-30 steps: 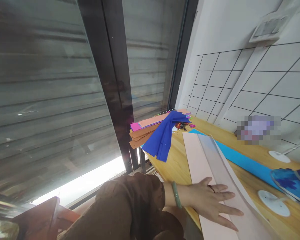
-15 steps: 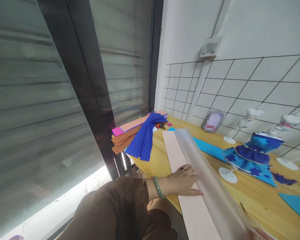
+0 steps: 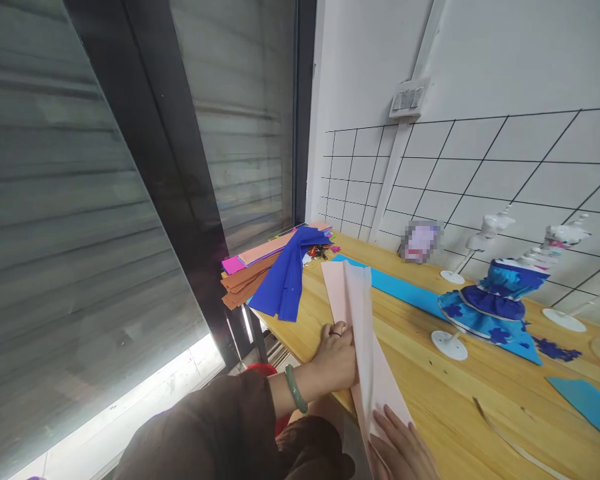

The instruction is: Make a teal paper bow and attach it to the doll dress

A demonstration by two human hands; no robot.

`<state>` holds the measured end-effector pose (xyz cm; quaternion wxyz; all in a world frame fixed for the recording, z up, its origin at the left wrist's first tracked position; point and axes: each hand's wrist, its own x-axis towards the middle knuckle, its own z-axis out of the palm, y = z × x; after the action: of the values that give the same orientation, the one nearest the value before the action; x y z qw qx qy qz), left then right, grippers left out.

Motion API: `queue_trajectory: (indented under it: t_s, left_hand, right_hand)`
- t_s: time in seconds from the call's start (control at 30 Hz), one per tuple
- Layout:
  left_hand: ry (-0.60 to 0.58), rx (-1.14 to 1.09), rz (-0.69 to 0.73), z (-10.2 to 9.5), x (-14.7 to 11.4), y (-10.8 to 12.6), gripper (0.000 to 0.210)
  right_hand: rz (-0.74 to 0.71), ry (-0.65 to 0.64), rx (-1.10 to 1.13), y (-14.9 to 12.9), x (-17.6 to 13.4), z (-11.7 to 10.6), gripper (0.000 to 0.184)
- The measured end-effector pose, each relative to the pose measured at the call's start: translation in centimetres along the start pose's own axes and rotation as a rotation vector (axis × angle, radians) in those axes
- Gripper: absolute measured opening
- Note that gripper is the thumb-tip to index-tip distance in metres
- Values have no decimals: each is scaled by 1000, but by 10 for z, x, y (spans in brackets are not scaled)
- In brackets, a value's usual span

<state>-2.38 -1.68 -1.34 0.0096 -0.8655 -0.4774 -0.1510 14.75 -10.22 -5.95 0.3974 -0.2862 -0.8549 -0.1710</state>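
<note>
Left hand (image 3: 336,353) curls around the near left edge of a long pale pink paper sheet (image 3: 359,313), fingers pinching the fold, with a green bangle (image 3: 296,389) on the wrist and a brown sleeve (image 3: 215,433) below it. Further left, at the far corner of the wooden table (image 3: 430,380), lie a stack of orange and pink paper strips (image 3: 245,270) and a draped blue sheet (image 3: 285,280).

Moving right, the pink sheet runs from the near table edge toward the far side, folded lengthwise so that one half stands up along a crease. Right hand (image 3: 400,450) rests flat on its near end, fingers spread and pressing down.

This sheet looks light, thin and floppy; it would likely sag or crease if lifted by one end, so holding it along the fold at two spots, as both hands do now, seems the steadiest hold. It may slide easily on the smooth wood.

Right of it lies a long turquoise strip (image 3: 400,288), then a small figure stand with a blue paper dress (image 3: 495,303), and a turquoise scrap (image 3: 587,400) at the far right.
</note>
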Motion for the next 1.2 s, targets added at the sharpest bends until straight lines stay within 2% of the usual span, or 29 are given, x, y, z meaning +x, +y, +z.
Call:
queue_trajectory:
  t_s: [0.13,0.17,0.3,0.37,0.43,0.53,0.67,0.73,0.9,1.0,1.07,1.13,1.2]
  left_hand:
    - [16,-47,31,1,1,-7,23]
    - [26,-76,15,0,1,-12,22]
    - [96,-160,-166,-8,4,-26,26]
    - [152,-184,-200,-14,6,-23,27]
    - [169,-202,-184,-18,10,-13,36]
    - [111,-168,-238,-20,21,2,52]
    - [-31,-182,-412,-14,41,-3,32]
    - [-45,-199,-434,-11,48,-13,35]
    - [-33,-186,-477,-7,45,-35,37]
    - [-31,-158,-497,-4,36,-42,31]
    - [-25,-136,-503,-2,32,-45,30]
    - [-15,-114,-498,-1,29,-47,28]
    - [-1,-93,-486,1,26,-49,26]
  right_hand:
    - [13,55,-57,-21,-1,17,17]
    - [13,31,-71,-23,-3,20,17]
    - [-65,-46,-143,-24,-10,20,17]
    - [-117,-68,-168,-25,-7,16,17]
    - [-110,-82,-179,-28,-2,13,19]
    - [-42,-52,-168,-35,5,9,23]
    - [-14,-56,-76,-37,2,6,31]
    - [8,-46,-35,-37,-1,6,32]
    - [95,-50,0,-42,4,1,30]
    - [139,-50,8,-46,18,-12,21]
    - [195,-96,53,-45,24,-23,23]
    - [347,-191,111,-40,26,-33,24]
    - [570,-246,109,-30,21,-39,25]
